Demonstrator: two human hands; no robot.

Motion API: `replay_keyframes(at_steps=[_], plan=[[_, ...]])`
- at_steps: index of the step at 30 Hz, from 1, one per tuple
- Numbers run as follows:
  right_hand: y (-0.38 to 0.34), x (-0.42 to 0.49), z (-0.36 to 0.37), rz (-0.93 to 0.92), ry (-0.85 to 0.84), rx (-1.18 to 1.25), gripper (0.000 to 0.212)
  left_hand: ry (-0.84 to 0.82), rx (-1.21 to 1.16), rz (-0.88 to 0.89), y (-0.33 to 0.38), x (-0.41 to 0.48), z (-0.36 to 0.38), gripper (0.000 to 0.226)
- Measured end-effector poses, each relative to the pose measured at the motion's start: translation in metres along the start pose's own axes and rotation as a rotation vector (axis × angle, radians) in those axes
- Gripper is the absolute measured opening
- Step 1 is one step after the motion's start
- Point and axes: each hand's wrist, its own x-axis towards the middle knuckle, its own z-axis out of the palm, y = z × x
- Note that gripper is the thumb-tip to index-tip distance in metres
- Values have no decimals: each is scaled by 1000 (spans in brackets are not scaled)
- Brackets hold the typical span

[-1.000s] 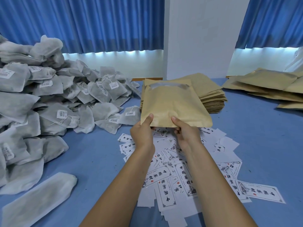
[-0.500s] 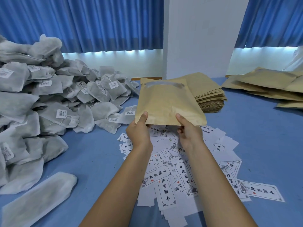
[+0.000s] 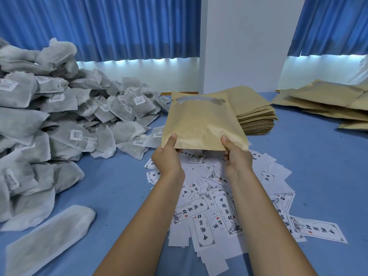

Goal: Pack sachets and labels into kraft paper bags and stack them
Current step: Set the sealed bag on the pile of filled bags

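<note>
Lifting kraft paper bag (image 3: 203, 124) slightly higher and leftward than a second ago, pinching its near edge with left hand (image 3: 169, 160) and right hand (image 3: 238, 161), hovering over labels (image 3: 225, 216), right of sachet pile (image 3: 59, 124).

Single view: head-worn wide-angle, facing forward and down along both forearms, which enter from the bottom edge. Left hand (image 3: 168, 160) and right hand (image 3: 238, 159) sit mid-frame, near the lens; the kraft paper bag (image 3: 203, 124) they grip lands dead centre. Bench (image 3: 111, 188) fills most of the lower frame, close under the hands. Beyond the hands the frame reaches the white wall (image 3: 243, 46) and blue curtains (image 3: 119, 26) along the top. Verticals tilt far right of the right hand: lens distortion.
</note>
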Motion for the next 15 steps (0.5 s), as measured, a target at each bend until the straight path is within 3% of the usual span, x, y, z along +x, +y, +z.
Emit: replay_keyframes(at_steps=[4, 9, 12, 15], plan=[[0, 1, 1, -18, -14, -44, 17, -71, -98, -19, -3, 2, 1, 14], [6, 0, 8, -22, -38, -175, 16, -373, 85, -135, -21, -5, 9, 15], [7, 0, 8, -147, -15, -398, 25, -373, 113, -168, -22, -4, 10, 17], [-3, -7, 1, -315, -95, -640, 39, -342, 64, -193, -15, -2, 12, 20]])
